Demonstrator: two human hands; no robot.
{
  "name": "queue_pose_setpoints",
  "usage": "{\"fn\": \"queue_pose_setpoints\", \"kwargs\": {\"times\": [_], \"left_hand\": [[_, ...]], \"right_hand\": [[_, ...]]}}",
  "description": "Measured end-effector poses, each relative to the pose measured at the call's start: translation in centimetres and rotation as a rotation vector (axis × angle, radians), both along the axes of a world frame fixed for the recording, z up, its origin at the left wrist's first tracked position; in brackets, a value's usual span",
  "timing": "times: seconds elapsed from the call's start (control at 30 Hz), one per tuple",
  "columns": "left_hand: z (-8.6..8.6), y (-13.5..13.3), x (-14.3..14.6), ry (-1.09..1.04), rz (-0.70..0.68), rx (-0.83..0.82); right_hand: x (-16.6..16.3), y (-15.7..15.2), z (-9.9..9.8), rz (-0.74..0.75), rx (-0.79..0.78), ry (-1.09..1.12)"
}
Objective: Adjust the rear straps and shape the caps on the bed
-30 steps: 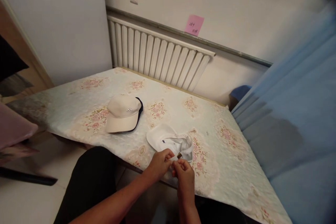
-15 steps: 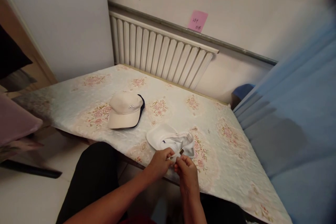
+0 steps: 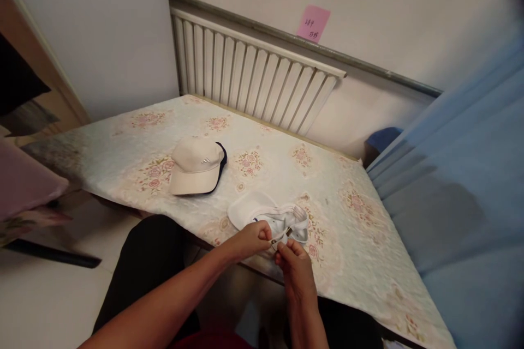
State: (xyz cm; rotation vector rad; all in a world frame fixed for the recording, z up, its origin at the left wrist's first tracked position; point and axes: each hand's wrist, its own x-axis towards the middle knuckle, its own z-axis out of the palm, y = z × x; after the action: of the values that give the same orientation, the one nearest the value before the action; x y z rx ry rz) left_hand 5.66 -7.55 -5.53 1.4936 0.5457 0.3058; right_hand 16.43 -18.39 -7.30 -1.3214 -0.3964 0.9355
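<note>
A white baseball cap (image 3: 250, 208) lies on the floral-covered table (image 3: 278, 174) near its front edge, its inside partly facing me. Its back strap, with a small metal buckle, comes toward me. My left hand (image 3: 254, 237) pinches the strap from the left, fingers curled. From the right, my right hand (image 3: 295, 263) pinches the strap's end between thumb and fingers, close to the left fingertips. Farther left rests a beige cap (image 3: 195, 161) with a small dark logo and its brim toward me; a dark navy cap edge (image 3: 223, 161) shows behind it.
A white radiator (image 3: 249, 71) runs along the wall behind the table. A blue curtain (image 3: 462, 185) hangs at the right. My dark-clad knees are below the front edge. A pink cloth-covered thing (image 3: 28, 180) stands at the left.
Both hands still work at the strap of the white cap. The left hand has shifted slightly up and left, the right hand a little right and down. The view has tilted slightly.
</note>
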Motion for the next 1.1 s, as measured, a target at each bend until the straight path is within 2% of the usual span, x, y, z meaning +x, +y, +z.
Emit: {"fn": "queue_pose_setpoints", "kwargs": {"times": [0.13,0.27,0.4,0.53,0.6,0.77,1.1], "left_hand": [[0.2,0.9,-0.1,0.025,-0.074,-0.027],[-0.6,1.5,0.1,-0.013,-0.074,-0.128],[-1.4,1.7,0.5,-0.075,-0.081,-0.334],[-1.1,1.7,0.6,-0.203,-0.124,-0.584],[-1.0,1.8,0.5,-0.230,-0.153,-0.654],[-1.5,1.9,0.5,-0.266,-0.206,-0.679],[-2.9,1.4,0.9,-0.313,-0.092,-0.693]], "right_hand": [[0.0,0.0,0.0,-0.003,-0.004,-0.006],[0.2,0.0,-0.3,0.000,-0.003,-0.023],[0.2,-0.1,-0.4,0.010,0.006,-0.033],[0.2,-0.1,-0.4,0.023,0.024,-0.037],[0.2,0.0,-0.4,0.025,0.029,-0.042],[0.1,0.2,-0.7,-0.003,0.038,-0.065],[-0.3,0.5,-1.0,-0.099,-0.004,-0.139]]}}
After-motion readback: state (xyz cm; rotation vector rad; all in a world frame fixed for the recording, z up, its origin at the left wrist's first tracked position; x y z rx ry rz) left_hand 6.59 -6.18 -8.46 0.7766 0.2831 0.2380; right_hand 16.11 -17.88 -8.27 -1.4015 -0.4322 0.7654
